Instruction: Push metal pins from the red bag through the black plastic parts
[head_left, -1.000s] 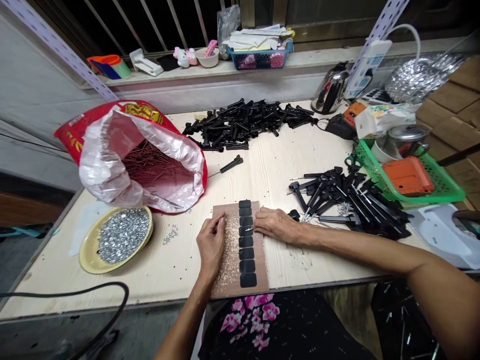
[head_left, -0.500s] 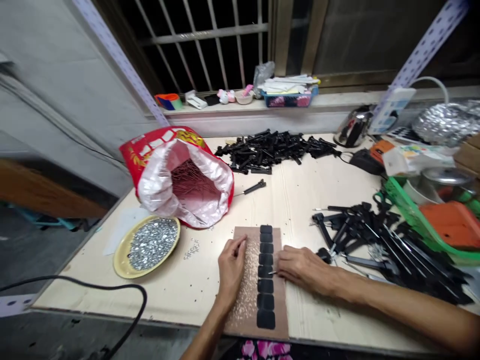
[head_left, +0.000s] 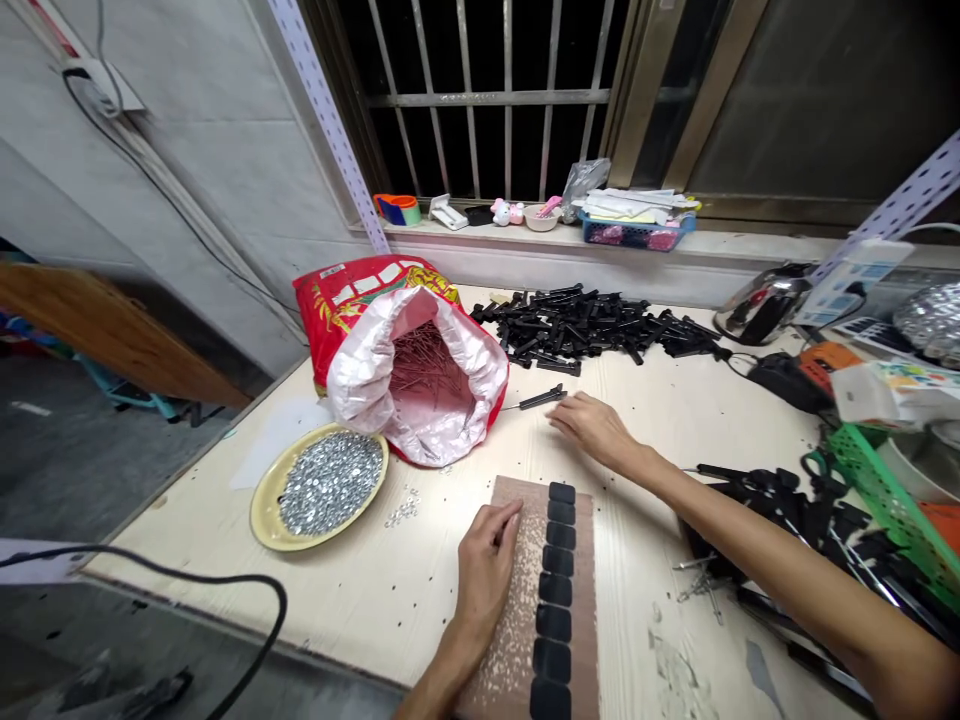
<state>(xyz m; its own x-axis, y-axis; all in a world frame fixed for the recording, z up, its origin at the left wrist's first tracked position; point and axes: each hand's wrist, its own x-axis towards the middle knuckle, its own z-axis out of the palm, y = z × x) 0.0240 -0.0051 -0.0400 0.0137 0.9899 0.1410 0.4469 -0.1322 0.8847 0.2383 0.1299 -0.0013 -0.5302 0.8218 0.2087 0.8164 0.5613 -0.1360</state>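
My left hand (head_left: pixel 486 565) rests on the left side of a brown board (head_left: pixel 517 600), its fingers curled and thumb pressed to the forefinger. Whatever it may pinch is hidden. A column of several black rounded-square pieces (head_left: pixel 555 591) runs down the board's right side. My right hand (head_left: pixel 596 430) reaches over the table beyond the board, fingers stretched forward and nothing visible in them. Its fingertips are close to the end of a black-handled tool (head_left: pixel 541 397) with a thin metal shaft, lying by the bag's mouth; whether they touch it I cannot tell.
A red bag (head_left: pixel 360 300) of thin reddish rods lies open at left. Before it stands a yellow plate (head_left: pixel 262 515) of small metal washers, some loose washers (head_left: pixel 405 508) beside it. Black parts (head_left: pixel 600 322) are heaped at the back; black tools (head_left: pixel 795 500) and a green basket (head_left: pixel 885 510) at right.
My right hand has left the board's right edge and moved forward to the black-handled tool. The left hand stays on the board. The view has shifted.
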